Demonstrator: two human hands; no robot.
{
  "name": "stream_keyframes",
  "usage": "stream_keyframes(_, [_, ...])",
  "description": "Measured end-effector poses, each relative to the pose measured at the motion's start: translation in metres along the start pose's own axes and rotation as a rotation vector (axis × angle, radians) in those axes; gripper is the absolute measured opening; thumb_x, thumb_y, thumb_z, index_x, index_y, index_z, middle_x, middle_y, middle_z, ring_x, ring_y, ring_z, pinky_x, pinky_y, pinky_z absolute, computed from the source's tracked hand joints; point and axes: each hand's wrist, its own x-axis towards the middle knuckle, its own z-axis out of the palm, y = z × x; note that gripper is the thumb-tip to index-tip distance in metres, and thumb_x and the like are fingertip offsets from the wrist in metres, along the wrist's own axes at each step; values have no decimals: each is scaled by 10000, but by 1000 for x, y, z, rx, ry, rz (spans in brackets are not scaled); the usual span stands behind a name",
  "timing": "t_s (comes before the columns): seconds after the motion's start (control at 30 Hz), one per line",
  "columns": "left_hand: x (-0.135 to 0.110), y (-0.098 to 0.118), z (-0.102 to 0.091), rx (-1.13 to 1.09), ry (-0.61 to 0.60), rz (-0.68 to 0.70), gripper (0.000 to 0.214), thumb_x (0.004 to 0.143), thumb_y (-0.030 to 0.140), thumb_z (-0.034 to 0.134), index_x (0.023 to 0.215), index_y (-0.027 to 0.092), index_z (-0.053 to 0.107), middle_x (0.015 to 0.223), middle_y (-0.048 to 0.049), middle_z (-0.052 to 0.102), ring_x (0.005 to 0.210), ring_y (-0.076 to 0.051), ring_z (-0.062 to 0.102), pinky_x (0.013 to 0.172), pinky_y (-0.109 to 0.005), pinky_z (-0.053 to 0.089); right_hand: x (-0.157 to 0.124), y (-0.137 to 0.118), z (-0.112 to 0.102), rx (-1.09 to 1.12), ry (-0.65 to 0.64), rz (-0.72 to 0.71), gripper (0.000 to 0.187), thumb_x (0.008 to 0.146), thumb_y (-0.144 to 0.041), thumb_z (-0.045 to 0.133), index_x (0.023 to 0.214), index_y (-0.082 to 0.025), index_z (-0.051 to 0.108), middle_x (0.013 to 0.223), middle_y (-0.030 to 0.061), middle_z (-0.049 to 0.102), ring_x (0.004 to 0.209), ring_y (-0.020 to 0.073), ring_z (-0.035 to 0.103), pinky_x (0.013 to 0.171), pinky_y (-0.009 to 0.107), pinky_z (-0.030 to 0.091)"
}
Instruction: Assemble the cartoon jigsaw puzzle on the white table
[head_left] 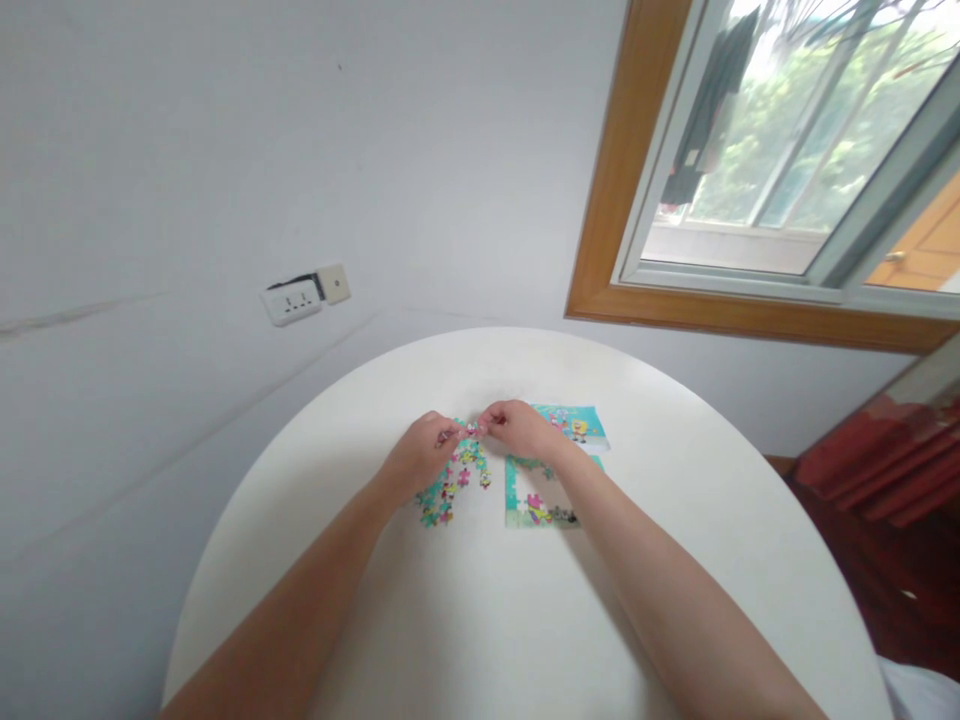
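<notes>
My left hand (pixel 429 452) and my right hand (pixel 517 425) meet over a spread of loose jigsaw pieces (pixel 465 478). Between their fingertips is a small pink and white jigsaw piece (pixel 472 430); both hands pinch at it. The loose pieces are teal, pink and yellow, and my left hand hides some of them. Under my right forearm lies a partly assembled jigsaw puzzle (pixel 517 515), its teal border and a pink and yellow patch showing. Behind it a picture card (pixel 592 425) with cartoon figures is partly covered by my right hand.
All this lies on a round white table (pixel 480 610) whose far edge nears the wall. A socket (pixel 292 300) is on the wall at left. At the right are a wood-framed window (pixel 675 305) and a red curtain (pixel 885 470).
</notes>
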Motion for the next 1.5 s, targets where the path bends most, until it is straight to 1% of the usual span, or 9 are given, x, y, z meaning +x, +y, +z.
stream_keyframes(0.17, [0, 4, -2, -9, 10, 3, 312, 834, 365, 461, 825, 161, 698, 805, -59, 630, 776, -187, 567, 768, -310, 465, 2, 6, 1, 20, -4, 12, 227, 765, -88, 508, 846, -117, 718, 751, 25, 678, 667, 108, 536, 647, 200, 388])
stream_keyframes(0.33, [-1, 6, -5, -13, 31, 16, 308, 840, 402, 472, 791, 170, 669, 784, -47, 605, 743, -184, 564, 740, -307, 466, 4, 9, 3, 63, -26, 2, 196, 763, -116, 524, 797, -119, 717, 697, 9, 659, 652, 107, 520, 637, 202, 381])
stream_keyframes(0.5, [-1, 5, -6, -31, 54, 28, 281, 843, 409, 486, 814, 189, 657, 790, -31, 589, 752, -180, 557, 741, -300, 458, 6, 11, 3, 137, -30, -6, 218, 819, -200, 507, 785, -130, 710, 712, 15, 662, 680, 119, 544, 681, 217, 401])
stream_keyframes(0.63, [1, 8, -7, -68, 58, 20, 293, 846, 409, 467, 816, 191, 660, 779, -26, 589, 762, -180, 558, 749, -298, 458, 5, 9, 3, 202, -12, 15, 266, 852, -278, 484, 763, -129, 686, 697, 12, 644, 651, 112, 528, 653, 212, 405])
stream_keyframes(0.77, [1, 12, -9, -80, 36, 11, 326, 857, 430, 448, 850, 197, 676, 788, -26, 603, 776, -179, 562, 744, -294, 457, 5, 9, 2, 252, 24, 37, 220, 823, -278, 512, 753, -135, 664, 683, -9, 616, 640, 97, 502, 627, 194, 391])
stream_keyframes(0.87, [1, 12, -10, -40, 38, 18, 338, 858, 424, 448, 831, 187, 688, 784, -40, 613, 795, -193, 564, 758, -311, 451, 5, 11, 0, 272, 55, 52, 224, 806, -303, 529, 738, -134, 659, 671, -14, 600, 638, 96, 492, 626, 196, 383])
stream_keyframes(1.03, [-1, 11, -9, -1, 1, 41, 313, 865, 362, 450, 852, 197, 715, 809, -54, 634, 803, -194, 570, 782, -323, 457, 7, 15, -4, 282, 105, 86, 243, 778, -330, 555, 705, -127, 667, 634, -11, 588, 620, 100, 482, 627, 208, 382])
stream_keyframes(1.27, [-4, 18, -9, 15, -32, 67, 265, 834, 284, 489, 909, 172, 718, 858, -76, 630, 824, -203, 579, 803, -337, 459, 7, 17, -6, 264, 117, 111, 233, 771, -297, 550, 705, -121, 687, 625, -9, 597, 608, 98, 484, 618, 204, 370])
stream_keyframes(1.5, [-3, 17, -8, -10, -6, 70, 269, 859, 347, 485, 950, 183, 678, 848, -56, 609, 817, -192, 573, 788, -318, 466, 2, 10, -7, 221, 51, 73, 243, 786, -289, 544, 712, -122, 704, 596, -28, 573, 612, 94, 471, 594, 192, 352])
